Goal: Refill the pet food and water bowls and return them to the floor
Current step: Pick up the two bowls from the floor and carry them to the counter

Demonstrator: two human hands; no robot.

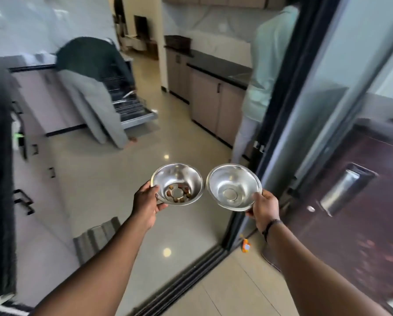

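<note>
I hold two steel bowls side by side in front of me, above the floor at a doorway. My left hand grips the near left rim of the food bowl, which has a few brown kibble pieces around its centre. My right hand grips the near right rim of the water bowl; it looks shiny inside, and I cannot tell whether it holds water. The two bowl rims nearly touch.
A sliding-door track crosses the tiled floor under my arms, with a dark door frame at right. One person bends over an open drawer rack at left. Another person stands by the right counter. A grey mat lies at left.
</note>
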